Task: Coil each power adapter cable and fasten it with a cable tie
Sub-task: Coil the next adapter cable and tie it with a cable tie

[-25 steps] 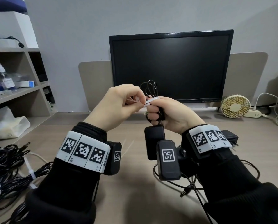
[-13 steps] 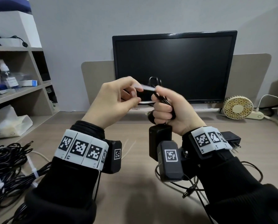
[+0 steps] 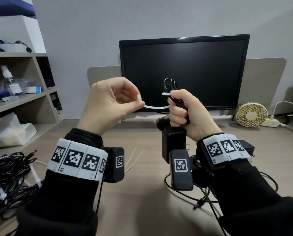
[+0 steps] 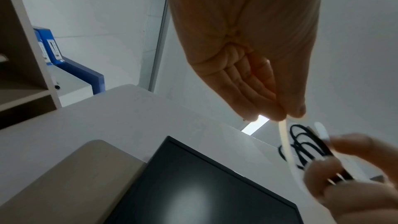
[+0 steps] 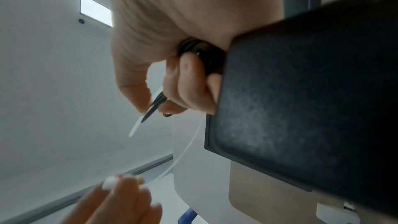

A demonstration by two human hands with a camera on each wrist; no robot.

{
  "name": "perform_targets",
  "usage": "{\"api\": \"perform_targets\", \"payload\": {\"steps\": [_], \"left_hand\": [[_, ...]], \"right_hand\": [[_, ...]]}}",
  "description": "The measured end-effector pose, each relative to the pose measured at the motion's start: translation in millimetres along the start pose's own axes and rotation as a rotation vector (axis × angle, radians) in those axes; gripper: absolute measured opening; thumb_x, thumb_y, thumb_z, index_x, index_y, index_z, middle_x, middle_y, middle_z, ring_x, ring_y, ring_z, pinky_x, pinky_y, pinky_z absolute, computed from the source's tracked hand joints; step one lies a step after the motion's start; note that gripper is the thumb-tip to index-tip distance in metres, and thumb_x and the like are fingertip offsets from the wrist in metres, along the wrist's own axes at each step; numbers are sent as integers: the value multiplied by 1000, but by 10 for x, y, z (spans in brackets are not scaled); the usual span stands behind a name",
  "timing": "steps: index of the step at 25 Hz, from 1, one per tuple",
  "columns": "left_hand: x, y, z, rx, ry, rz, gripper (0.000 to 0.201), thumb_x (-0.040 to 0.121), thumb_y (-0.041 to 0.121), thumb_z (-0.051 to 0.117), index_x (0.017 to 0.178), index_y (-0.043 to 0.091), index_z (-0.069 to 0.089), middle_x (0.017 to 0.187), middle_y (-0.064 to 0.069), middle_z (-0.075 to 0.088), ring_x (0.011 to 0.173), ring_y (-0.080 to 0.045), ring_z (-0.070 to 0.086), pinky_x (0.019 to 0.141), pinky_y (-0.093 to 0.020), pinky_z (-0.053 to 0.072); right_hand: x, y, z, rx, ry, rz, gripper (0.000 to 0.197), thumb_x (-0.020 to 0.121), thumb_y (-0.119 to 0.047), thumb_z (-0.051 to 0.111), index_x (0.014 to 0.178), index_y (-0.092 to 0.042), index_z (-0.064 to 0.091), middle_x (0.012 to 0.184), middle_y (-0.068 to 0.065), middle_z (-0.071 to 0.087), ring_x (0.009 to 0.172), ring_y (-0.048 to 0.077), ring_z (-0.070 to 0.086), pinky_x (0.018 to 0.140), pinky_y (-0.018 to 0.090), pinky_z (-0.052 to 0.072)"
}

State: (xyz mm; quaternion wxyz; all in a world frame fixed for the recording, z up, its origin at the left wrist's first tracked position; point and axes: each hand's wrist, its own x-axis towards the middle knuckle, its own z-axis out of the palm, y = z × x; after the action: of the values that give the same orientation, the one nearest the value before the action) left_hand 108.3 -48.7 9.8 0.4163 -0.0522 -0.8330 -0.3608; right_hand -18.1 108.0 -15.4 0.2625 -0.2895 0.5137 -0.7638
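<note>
The thin black coiled adapter cable (image 3: pixel 172 92) is clamped in the curled fingers of the right hand (image 3: pixel 187 114), its loops projecting above the fingers and the black rectangular adapter block (image 3: pixel 173 147) hanging below them over the bench (image 3: pixel 142 201). A white plastic cable tie (image 3: pixel 156 106) passes around the coil beside the right thumb. The left hand (image 3: pixel 108 108) pinches the tie's head end between thumb and index fingers (image 3: pixel 139 105), apart from the coil.

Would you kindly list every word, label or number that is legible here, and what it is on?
No text is legible.
Right wristband: coded squares, tiny characters beneath, too small.
Left wristband: likewise.
Bottle label: blurred.
Blue box: blurred.
</note>
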Motion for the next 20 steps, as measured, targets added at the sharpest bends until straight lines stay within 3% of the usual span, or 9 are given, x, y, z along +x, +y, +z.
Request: {"api": "perform_targets", "payload": {"steps": [3, 8, 13, 20], "left_hand": [[-9, 47, 135, -34, -9, 26, 13, 73, 7, 80, 74, 14, 70, 73, 2, 71, 64, -9, 68, 62, -18, 53], [-8, 47, 139, -41, 16, 40, 12, 74, 7, 80, 76, 15, 71, 73, 0, 71, 65, -11, 68, 62, -19, 54], [-7, 41, 175, -23, 3, 50, 11, 74, 9, 80, 75, 15, 71, 72, 1, 70, 63, -9, 67, 63, -18, 53], [-1, 24, 182, -1, 4, 57, 13, 73, 9, 81, 75, 17, 71, 73, 4, 70, 63, -7, 68, 63, -17, 53]], "right_hand": [[-4, 10, 45, -83, 42, -77, 25, 87, -20, 54, 64, -17, 45, 42, -9, 19, 38, 9, 15, 50, 28, 13], [-10, 2, 74, -94, 3, -114, 19, 79, -20, 56, 63, -18, 47, 40, -10, 22, 36, 8, 16, 44, 25, 16], [-26, -9, 93, -96, 17, -113, 25, 90, -16, 52, 66, -16, 49, 40, -10, 22, 35, 8, 17, 42, 22, 17], [-19, 25, 113, -104, -12, -95, 25, 92, -16, 51, 67, -15, 49, 39, -10, 23, 34, 7, 17, 48, 28, 12]]}}
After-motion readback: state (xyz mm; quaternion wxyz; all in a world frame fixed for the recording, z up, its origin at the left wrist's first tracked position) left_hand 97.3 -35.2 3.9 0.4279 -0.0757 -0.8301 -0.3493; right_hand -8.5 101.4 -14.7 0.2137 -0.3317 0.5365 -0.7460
